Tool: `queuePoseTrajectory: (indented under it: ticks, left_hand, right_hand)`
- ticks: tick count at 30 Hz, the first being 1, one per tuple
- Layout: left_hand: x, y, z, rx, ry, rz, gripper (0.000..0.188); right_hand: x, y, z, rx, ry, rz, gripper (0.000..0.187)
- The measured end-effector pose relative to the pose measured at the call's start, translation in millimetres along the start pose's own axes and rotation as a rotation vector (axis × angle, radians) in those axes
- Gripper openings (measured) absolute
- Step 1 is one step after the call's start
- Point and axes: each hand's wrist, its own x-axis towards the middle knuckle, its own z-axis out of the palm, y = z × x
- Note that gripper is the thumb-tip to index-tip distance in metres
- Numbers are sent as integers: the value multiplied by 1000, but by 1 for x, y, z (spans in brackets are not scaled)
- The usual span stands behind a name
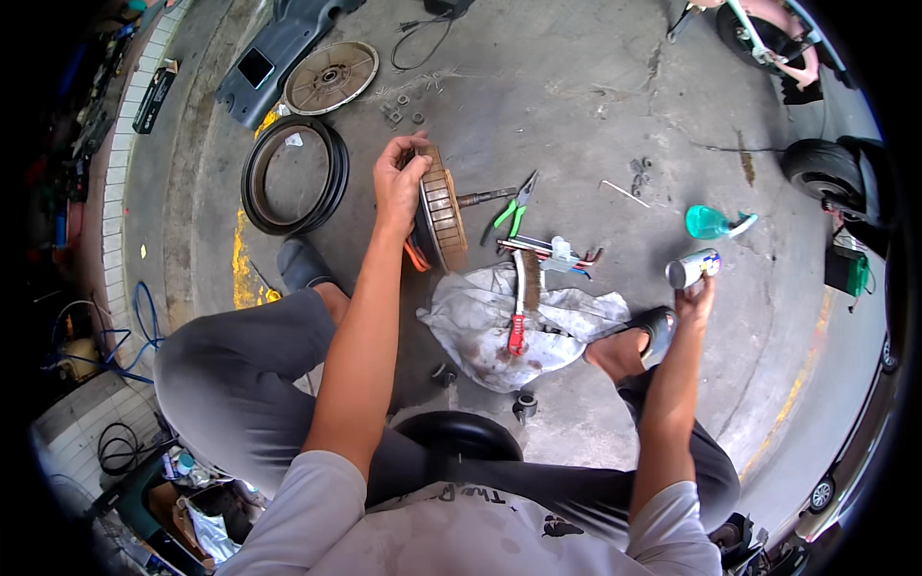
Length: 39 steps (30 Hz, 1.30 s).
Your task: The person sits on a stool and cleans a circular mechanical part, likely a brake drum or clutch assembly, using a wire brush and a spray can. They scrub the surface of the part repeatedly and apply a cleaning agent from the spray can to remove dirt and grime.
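my left hand (399, 178) grips the rim of the motor stator (442, 206), upright on the floor, its lower edge hidden by my arm | my right hand (693, 298) clasps a spray can (691, 268), nozzle too small to read | stained rag (509, 326) carries a wire brush (519, 307); pliers (517, 206) beside the axle

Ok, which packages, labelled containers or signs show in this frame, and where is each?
Spray can: in the right hand, cylindrical, white with blue and red label.
Spray bottle: on the concrete floor beyond the can, lying down, translucent teal, white trigger.
No signs or screens visible.
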Motion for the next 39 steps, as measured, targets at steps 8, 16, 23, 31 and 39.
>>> queuePoseTrajectory:
  ticks: [8, 16, 23, 31, 39]
  left_hand:
    - [-17, -20, -6, 237, 111, 246, 29]
    - [-29, -29, -14, 66, 141, 235, 27]
    - [-25, -31, -13, 61, 77, 216, 29]
    - [-23, -35, -11, 80, 116, 252, 29]
    - [-22, -36, -12, 30, 135, 256, 27]
  right_hand:
    - [-199, 9, 20, 393, -674, -56, 64]
    - [-353, -94, 114, -197, -813, -620, 64]
    - [-474, -16, 125, -949, -946, -930, 76]
    - [-496, 88, 141, -1155, -1027, -879, 64]
    - [-486, 95, 140, -1101, -1057, -843, 63]
